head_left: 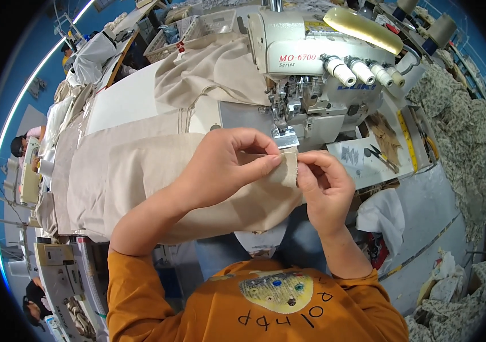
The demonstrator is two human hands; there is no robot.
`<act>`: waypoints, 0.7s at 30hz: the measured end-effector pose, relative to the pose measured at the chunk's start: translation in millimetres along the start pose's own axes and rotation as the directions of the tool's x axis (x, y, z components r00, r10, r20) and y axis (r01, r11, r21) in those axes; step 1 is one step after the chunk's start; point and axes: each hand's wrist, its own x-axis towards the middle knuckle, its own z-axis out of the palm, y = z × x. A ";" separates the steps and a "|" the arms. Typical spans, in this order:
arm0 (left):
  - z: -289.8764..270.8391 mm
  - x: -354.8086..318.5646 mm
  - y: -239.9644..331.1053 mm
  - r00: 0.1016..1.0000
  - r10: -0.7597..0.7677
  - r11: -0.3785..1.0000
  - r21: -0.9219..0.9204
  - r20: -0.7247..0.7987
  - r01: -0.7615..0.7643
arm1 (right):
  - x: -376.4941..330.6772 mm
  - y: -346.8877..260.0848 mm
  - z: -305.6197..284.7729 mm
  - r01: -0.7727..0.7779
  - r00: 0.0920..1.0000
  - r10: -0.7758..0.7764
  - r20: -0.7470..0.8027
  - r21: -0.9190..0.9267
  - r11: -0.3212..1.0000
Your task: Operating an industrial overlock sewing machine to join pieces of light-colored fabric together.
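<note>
My left hand pinches the edge of a beige fabric piece between thumb and forefinger. At the same edge, my right hand pinches the fabric's corner, with its other fingers curled in. Both hands are close together, just in front of the presser foot of a white overlock sewing machine. From there the cloth spreads left over the table and hangs over its front edge above my lap. Whether the corner touches the foot I cannot tell.
More beige cloth lies crumpled behind, left of the machine head. Small scissors and a yellow measuring tape lie at the right. A heap of patterned fabric fills the far right. White baskets stand at the back.
</note>
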 end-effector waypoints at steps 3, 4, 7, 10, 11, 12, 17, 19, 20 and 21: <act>0.7 -1.8 -1.0 0.999 -0.051 0.999 -0.005 0.009 0.051 | 2.4 -3.6 -0.8 0.027 0.999 -0.027 0.026 -0.019 0.999; 0.8 -2.1 -1.4 0.996 -0.085 0.996 -0.019 0.021 0.086 | 3.5 -4.3 -0.7 0.075 0.996 -0.074 0.043 -0.036 0.997; 3.5 -1.4 -3.5 0.999 0.028 1.000 0.011 -0.023 -0.028 | 5.7 -5.9 0.2 0.082 0.997 -0.080 0.019 -0.127 0.989; 7.0 -1.0 -6.1 0.992 0.116 0.993 0.013 -0.044 -0.116 | 5.6 -6.3 1.7 0.068 0.998 -0.069 -0.006 -0.123 0.990; 7.6 -1.2 -6.8 0.989 0.142 0.990 0.013 -0.051 -0.141 | 5.6 -6.0 2.1 0.054 0.998 -0.056 -0.010 -0.123 0.991; 7.0 -1.4 -7.7 0.985 0.166 0.982 0.100 -0.038 -0.161 | 5.7 -5.3 2.3 0.062 0.998 -0.063 -0.006 -0.124 0.990; 4.4 -2.6 -12.6 0.980 0.193 0.972 0.146 -0.054 -0.184 | 3.9 0.0 -2.2 0.047 0.998 -0.044 0.047 -0.079 0.996; 2.4 -1.9 -14.8 0.911 0.377 0.908 0.260 -0.167 -0.328 | -0.2 3.1 -6.3 0.102 0.985 -0.086 0.151 -0.099 0.990; 1.0 -1.7 -15.8 0.916 0.368 0.910 0.262 -0.160 -0.320 | -3.4 4.6 -8.6 0.095 0.987 -0.083 0.141 -0.083 0.992; -1.3 -1.4 -16.5 0.900 0.381 0.914 0.234 -0.209 -0.333 | -7.0 5.9 -11.6 0.049 0.982 -0.027 0.189 -0.111 0.993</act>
